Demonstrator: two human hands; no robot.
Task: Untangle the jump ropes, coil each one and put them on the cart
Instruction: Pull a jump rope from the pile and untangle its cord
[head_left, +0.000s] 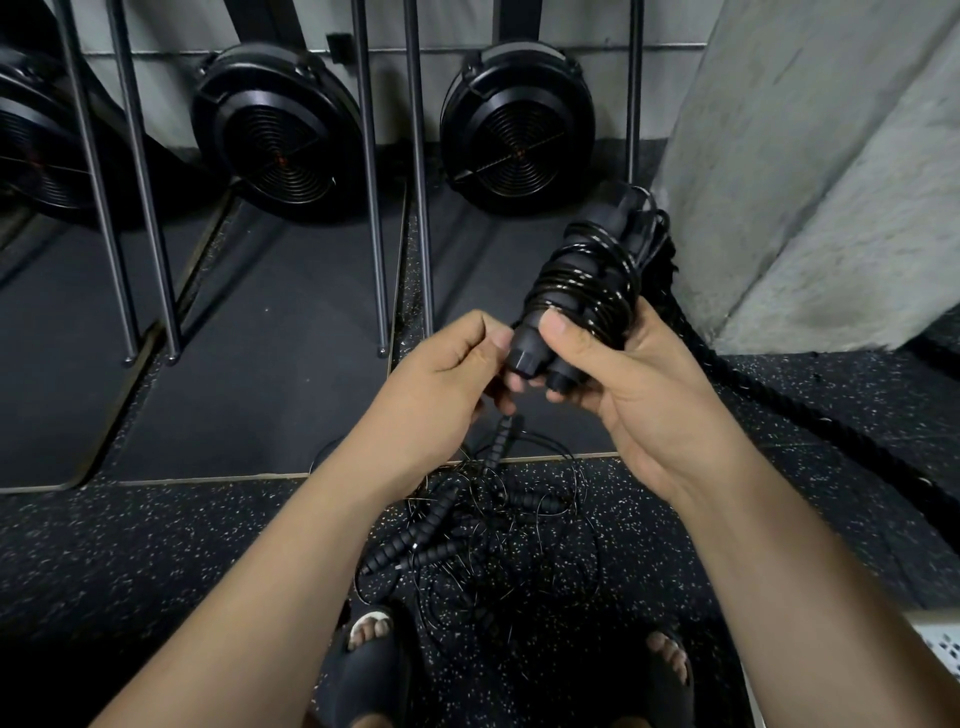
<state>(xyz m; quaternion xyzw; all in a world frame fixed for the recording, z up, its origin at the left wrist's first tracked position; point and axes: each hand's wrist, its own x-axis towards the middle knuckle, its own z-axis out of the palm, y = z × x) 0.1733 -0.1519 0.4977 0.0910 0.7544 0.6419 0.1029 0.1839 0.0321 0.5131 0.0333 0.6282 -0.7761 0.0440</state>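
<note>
My right hand (639, 395) is gripping the coiled jump rope (582, 270) by its 2 stiff handles, and my left hand (441, 379) is pinching 1 handle end. The thin cord is looking springy and probably slick. The tangled ropes (483, 530) are lying below both hands.

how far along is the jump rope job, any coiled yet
Done: one coiled rope looks wound tight around its own handles. In hand: the right hand grips that bundle while the left hand pinches at its handle end. Left: a tangle of several ropes lies on the floor between the feet, and no rope is seen on a cart.
</note>
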